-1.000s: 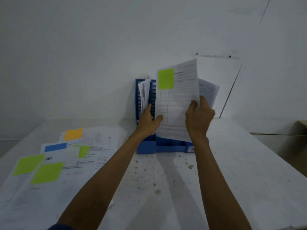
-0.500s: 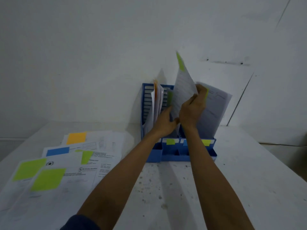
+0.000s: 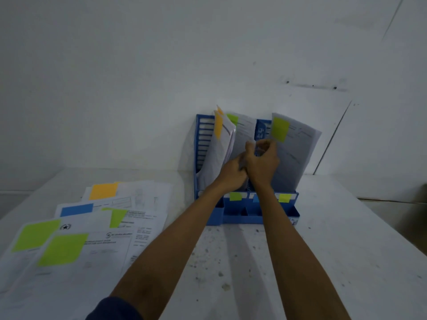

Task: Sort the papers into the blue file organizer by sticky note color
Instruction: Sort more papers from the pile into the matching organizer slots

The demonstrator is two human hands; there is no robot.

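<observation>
The green-noted sheet [image 3: 244, 135], aloft a second ago, now stands in the blue file organizer [image 3: 258, 214] at 12 o'clock, right hand [image 3: 263, 163] pinching it, left hand [image 3: 232, 175] too hidden to tell; the 8 o'clock pile [image 3: 143, 204] awaits.

Your arms, seen from the head camera. Left arm: a dark navy sleeve [image 3: 108, 307] covers it at the bottom edge of the view, its hem a soft curve across the arm; beyond the hem your left forearm [image 3: 175, 239] is bare as far as the left hand [image 3: 232, 175]. Right arm: your right forearm [image 3: 298, 262] is bare from the frame's edge to the right hand [image 3: 263, 165]. The sleeve's cloth reads as plain; dim light hides weave and seams.
</observation>
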